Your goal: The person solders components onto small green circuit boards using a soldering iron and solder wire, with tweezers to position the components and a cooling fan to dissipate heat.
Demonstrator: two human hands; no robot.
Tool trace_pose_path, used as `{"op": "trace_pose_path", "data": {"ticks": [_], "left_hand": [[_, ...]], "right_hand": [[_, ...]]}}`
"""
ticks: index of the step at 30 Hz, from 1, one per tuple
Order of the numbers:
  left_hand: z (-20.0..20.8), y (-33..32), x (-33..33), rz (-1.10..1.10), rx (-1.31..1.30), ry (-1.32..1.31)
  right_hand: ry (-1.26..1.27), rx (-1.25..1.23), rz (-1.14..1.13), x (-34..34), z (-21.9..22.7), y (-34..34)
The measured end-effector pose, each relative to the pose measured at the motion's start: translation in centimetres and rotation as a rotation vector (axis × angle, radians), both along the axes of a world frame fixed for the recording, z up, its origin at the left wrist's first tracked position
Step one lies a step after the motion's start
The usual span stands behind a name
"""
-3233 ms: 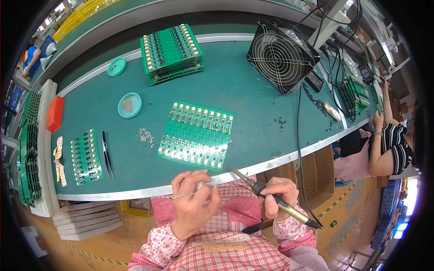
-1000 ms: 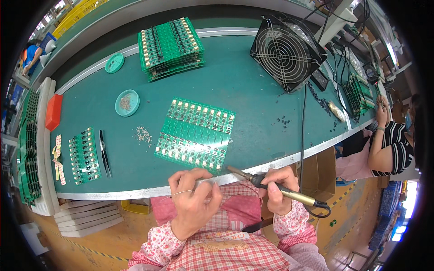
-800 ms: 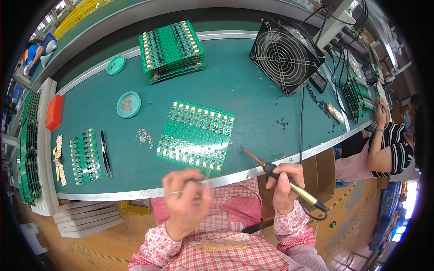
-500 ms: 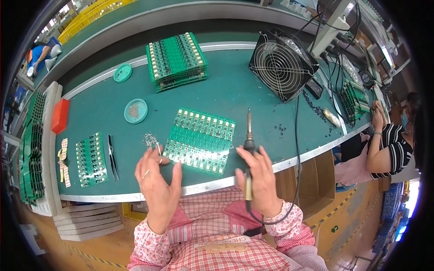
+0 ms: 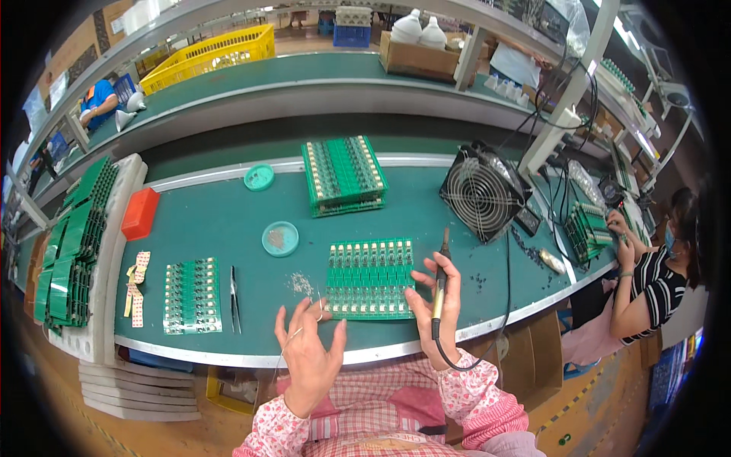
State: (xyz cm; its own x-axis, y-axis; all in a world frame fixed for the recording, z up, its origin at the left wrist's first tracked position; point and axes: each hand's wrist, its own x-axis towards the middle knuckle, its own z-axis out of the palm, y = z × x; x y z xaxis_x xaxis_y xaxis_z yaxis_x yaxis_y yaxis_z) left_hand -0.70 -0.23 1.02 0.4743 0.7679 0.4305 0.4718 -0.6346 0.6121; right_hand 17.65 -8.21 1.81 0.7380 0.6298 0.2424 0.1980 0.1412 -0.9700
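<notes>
The fingers of the right hand [image 5: 440, 311] are clenched around the yellow-and-black handle of a soldering iron [image 5: 439, 291], which stands nearly upright with its dark tip pointing away from the person, just beside the right edge of a green panel of small circuit boards [image 5: 370, 277] lying flat on the green bench top [image 5: 228, 221]. The thumb of this hand touches the panel's near right corner. The left hand [image 5: 310, 356] has its fingers spread and loosely curled, pinching a thin silvery solder wire [image 5: 293, 340] between thumb and forefinger, near the panel's near left corner. Just beyond the left fingertips lies a small scatter of tiny grey parts [image 5: 301, 284]. Further left are slim metal tweezers [image 5: 234, 298] and a second, smaller green board panel [image 5: 192, 295]. A round teal dish [image 5: 280, 238] sits behind the scatter. A tall stack of green boards [image 5: 344, 175] stands further back, and a black wire-grilled fan [image 5: 481, 193] is to the right. Another person [image 5: 647, 274] works at the bench's far right end.
</notes>
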Motion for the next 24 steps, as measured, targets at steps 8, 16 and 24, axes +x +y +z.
{"op": "trace_pose_path", "data": {"ticks": [8,16,24], "left_hand": [[2.8,3.8,-1.2,-0.027,-0.583,-0.430],[-0.1,6.1,1.6,-0.574,-1.463,-0.647],[0.3,-1.2,-1.5,-0.233,-1.320,-0.788]], "right_hand": [[0.017,0.043,0.155,1.5,4.5,-0.7],[0.061,-0.083,0.408,3.7,6.9,-6.0],[-0.331,-0.201,0.246,6.6,6.1,-5.1]]}}
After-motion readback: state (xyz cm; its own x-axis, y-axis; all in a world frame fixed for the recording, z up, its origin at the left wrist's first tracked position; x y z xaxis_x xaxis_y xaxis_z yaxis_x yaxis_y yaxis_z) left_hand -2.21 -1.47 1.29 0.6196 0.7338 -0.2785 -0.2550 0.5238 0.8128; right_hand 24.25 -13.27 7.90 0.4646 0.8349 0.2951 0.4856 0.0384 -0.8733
